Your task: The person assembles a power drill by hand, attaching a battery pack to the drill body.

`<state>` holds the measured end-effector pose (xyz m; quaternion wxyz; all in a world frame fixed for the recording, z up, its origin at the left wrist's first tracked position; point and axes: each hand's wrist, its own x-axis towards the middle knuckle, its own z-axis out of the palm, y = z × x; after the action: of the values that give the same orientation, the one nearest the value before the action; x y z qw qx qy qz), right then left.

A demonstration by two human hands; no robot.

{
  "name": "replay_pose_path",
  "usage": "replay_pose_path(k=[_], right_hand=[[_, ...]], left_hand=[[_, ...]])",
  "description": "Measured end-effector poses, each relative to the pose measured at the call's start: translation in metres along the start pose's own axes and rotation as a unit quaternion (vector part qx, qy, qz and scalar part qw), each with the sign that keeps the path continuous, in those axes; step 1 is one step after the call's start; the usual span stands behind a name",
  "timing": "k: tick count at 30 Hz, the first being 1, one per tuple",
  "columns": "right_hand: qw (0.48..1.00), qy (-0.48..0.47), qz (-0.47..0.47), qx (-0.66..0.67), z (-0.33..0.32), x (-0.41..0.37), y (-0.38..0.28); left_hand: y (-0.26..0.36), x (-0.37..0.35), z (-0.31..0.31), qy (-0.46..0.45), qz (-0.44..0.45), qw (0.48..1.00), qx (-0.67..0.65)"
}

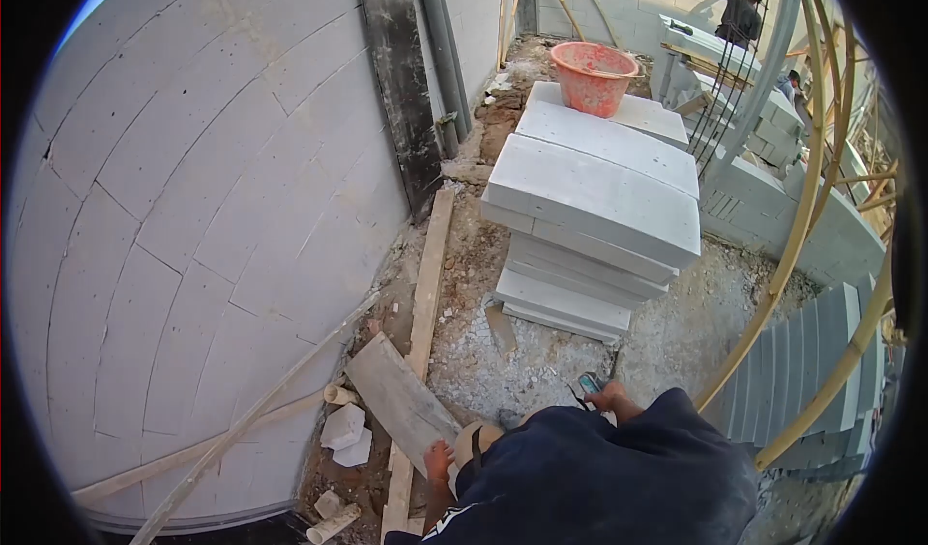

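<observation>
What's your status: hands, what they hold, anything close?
Left hand on wooden plank, grip unclear. Right hand shut on teal-handled tool. Block stack just ahead, orange bucket on top.

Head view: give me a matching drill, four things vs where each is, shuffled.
1 orange bucket
2 teal-handled tool
3 wooden plank
4 other person

A far off, upper right of the view
B on the stacked grey blocks
C in the right hand
D touched by the left hand

Pairs: 1-B, 2-C, 3-D, 4-A
</observation>
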<state>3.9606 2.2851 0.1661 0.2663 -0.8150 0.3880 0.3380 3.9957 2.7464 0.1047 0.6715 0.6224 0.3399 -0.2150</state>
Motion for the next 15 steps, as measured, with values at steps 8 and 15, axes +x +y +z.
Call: replay_pose_path(k=[8,15], right_hand=[[0.929,0.023,-0.352,0.114,-0.052,0.081,-0.324],[0.916,-0.202,-0.305,0.166,-0.058,0.150,-0.540]], left_hand=[[0.079,0.093,-0.047,0.110,-0.189,0.976,0.015],[0.241,0.254,-0.037,0.083,-0.164,0.982,0.029]])
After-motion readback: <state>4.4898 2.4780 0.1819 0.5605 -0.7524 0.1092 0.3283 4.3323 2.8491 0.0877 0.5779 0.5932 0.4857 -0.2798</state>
